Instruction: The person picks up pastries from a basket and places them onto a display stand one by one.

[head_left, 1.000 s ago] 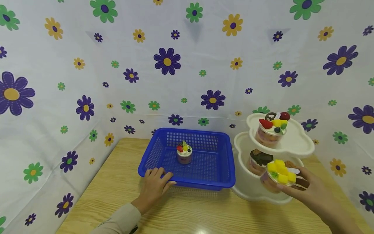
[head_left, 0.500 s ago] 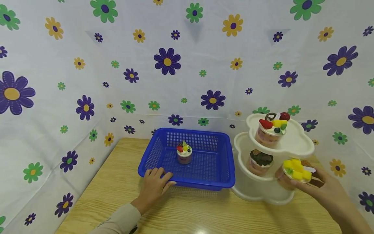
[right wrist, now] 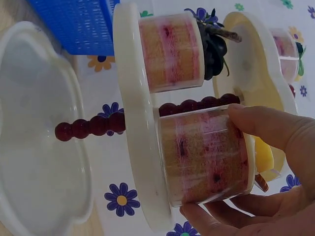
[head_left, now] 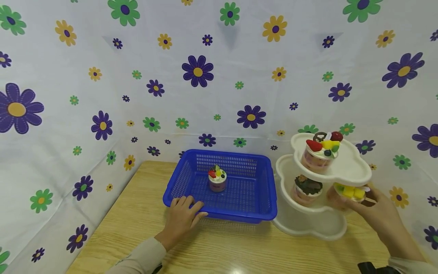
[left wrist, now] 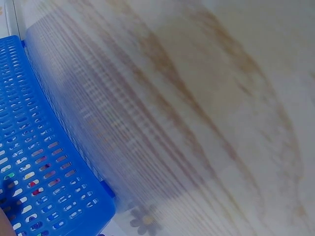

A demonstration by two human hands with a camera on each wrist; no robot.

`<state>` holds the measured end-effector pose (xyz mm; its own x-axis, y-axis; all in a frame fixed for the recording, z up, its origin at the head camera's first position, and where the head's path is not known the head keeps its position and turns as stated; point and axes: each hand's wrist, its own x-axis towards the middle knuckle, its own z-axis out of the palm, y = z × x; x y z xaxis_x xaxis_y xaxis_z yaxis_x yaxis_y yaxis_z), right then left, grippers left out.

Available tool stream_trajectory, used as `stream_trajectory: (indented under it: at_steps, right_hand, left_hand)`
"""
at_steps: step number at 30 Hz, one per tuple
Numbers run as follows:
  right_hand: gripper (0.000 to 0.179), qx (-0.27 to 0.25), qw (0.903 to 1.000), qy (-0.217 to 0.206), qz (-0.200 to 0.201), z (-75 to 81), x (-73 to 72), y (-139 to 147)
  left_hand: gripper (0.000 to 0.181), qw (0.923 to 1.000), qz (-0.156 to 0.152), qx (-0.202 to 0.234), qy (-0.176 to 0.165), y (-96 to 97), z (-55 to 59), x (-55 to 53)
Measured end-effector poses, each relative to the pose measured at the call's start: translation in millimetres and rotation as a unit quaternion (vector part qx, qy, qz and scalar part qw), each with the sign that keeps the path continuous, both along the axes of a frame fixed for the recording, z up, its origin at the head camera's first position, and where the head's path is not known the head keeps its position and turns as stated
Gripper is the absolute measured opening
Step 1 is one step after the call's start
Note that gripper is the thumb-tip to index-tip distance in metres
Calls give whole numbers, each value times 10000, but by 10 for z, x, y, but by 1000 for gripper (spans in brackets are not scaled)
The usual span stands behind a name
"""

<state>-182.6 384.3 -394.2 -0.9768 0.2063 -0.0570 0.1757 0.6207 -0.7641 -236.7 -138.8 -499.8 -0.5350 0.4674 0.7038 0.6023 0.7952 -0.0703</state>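
My right hand (head_left: 378, 213) grips a dessert cup (right wrist: 206, 157) topped with yellow mango cubes, thumb on one side and fingers on the other. In the right wrist view the cup's base is right at the middle tier (right wrist: 134, 123) of a white three-tier stand, beside a chocolate-topped cup (head_left: 307, 188) on that tier. The upper tier (head_left: 352, 161) carries a cup (head_left: 319, 156) with strawberry, mango and pretzel. On the left, the fingers of my left hand (head_left: 181, 219) hook over the front rim of a blue plastic basket (head_left: 236, 215). A fruit-topped cup (head_left: 217, 184) stands in it.
The stand's bottom tier (head_left: 309, 224) lies low, close by the basket's right side. Dark red beaded posts (right wrist: 91, 127) join the tiers. A flower-print cloth (head_left: 154, 49) hangs behind the wooden table (head_left: 126, 213).
My right hand has carried the mango cup rightward and in under the top tier, up to the middle tier. The left hand and basket hold their place.
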Motion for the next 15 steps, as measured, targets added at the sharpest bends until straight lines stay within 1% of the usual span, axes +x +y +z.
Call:
stream_trajectory:
  at_steps: [1,3,4,5,8,11,15]
  right_hand:
    - [95,-93,9999,-51,13,194,95,-176]
    - [96,-74,10000,-23,-51,329,155,-314]
    - [95,-83,9999,-57,-78,350,156,-334]
    - [95,-86,9999,-23,-87,335,141,-325]
    - [96,-112,9997,106,-173,206,74,-260]
    - [94,-89,9990,397,-172,92,42,-223]
    - [93,20,9972,709,-223,59,76,-287]
  left_hand:
    - [45,10000,-12,15,-13,1,1,2]
    - [45,10000,1,23,-53,2,1,3]
    - [46,10000,4,26,-61,3,2,3]
    - [47,10000,19,19,-68,4,3,3]
    - [48,10000,17,21,-73,4,4,3]
    - [49,10000,14,16,-95,5,9,6]
    - [50,9999,24,13,-135,2,7,8]
